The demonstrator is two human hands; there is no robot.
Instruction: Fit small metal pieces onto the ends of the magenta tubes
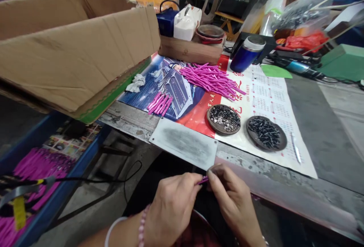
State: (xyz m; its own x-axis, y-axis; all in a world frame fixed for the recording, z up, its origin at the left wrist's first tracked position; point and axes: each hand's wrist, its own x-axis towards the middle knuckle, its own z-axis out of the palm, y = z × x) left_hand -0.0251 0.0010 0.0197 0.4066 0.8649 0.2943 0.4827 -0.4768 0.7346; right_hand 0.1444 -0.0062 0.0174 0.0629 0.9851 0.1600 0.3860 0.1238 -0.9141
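Note:
My left hand (173, 201) is closed around a thin magenta stick (203, 180), of which only a short length shows between the hands. At the stick's other end, the thumb and fingers of my right hand (234, 197) are pinched together; any small part inside that pinch is hidden. Both hands are just off the table's front edge, near a grey metal plate (183, 142). Beyond them lie a large pile of magenta sticks (212, 80) and a smaller bunch with dark ends (160, 103). One round dish (209, 123) holds small shiny and dark pieces, another dish (283, 142) black pins.
A big cardboard box (113, 46) stands on the left. Below it, a blue tray (64, 190) holds many magenta sticks. A blue tumbler (247, 55), a wooden box (190, 51) and a green case (344, 63) stand at the back. A pen (295, 148) lies right.

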